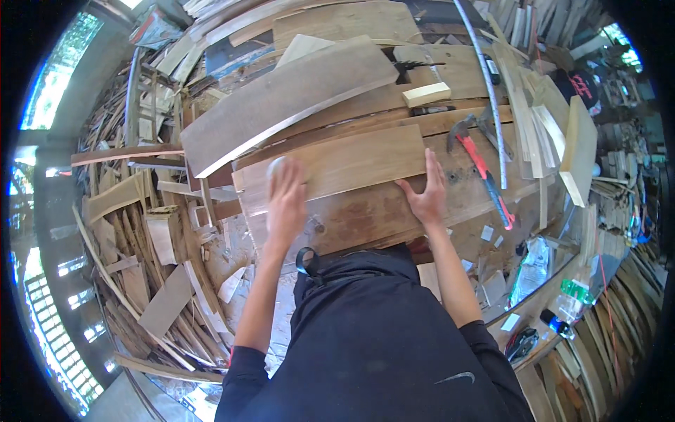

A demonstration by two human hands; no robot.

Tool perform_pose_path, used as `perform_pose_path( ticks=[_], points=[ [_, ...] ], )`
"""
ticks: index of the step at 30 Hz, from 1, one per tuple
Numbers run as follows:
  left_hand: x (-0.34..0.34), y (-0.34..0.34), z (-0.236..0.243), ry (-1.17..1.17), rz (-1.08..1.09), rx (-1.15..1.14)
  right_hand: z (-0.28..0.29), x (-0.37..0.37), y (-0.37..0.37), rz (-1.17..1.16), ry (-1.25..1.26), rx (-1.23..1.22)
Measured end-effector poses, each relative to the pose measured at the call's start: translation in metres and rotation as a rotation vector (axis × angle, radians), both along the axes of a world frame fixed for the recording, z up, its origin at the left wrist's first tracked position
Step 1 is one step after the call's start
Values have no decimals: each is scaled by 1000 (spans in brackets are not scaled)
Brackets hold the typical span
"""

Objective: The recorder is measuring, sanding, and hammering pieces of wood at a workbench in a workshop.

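A long brown wooden board (358, 158) lies across the workbench (365, 218) in front of me. My left hand (287, 193), slightly blurred, is over the board's left part. A small pale thing (276, 167) shows at its fingers; its kind is not clear. My right hand (427, 197) is at the board's right end, fingers stretched upward along that end and thumb spread toward the near edge. Beyond the board rests a wider, greyish-brown plank (288, 105), tilted up to the right.
A hammer with a red and black handle (484, 172) lies right of the board, beside a long metal straightedge (485, 77). A short pale wood block (426, 94) sits farther back. Scrap wood (133, 260) is heaped at left. At right are thin strips (524, 119) and a clear plastic bottle (571, 302).
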State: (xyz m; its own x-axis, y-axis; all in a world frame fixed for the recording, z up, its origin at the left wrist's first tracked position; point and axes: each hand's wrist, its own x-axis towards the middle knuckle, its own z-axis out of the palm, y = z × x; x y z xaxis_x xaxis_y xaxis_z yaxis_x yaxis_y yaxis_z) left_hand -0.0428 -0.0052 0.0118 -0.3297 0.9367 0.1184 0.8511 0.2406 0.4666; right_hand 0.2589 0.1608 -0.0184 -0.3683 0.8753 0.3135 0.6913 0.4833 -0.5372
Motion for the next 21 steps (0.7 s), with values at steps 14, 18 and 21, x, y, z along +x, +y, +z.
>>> perform_pose_path(
  ticks=[14, 18, 21],
  points=[
    [63, 97, 6, -140, -507, -10, -1, 0, 2, 12, 24, 4],
    [-24, -12, -12, 46, -212, -36, 1, 0, 3, 1, 14, 9],
    [-42, -63, 7, 76, 24, -65, 6, -3, 6, 24, 42, 8]
  ],
)
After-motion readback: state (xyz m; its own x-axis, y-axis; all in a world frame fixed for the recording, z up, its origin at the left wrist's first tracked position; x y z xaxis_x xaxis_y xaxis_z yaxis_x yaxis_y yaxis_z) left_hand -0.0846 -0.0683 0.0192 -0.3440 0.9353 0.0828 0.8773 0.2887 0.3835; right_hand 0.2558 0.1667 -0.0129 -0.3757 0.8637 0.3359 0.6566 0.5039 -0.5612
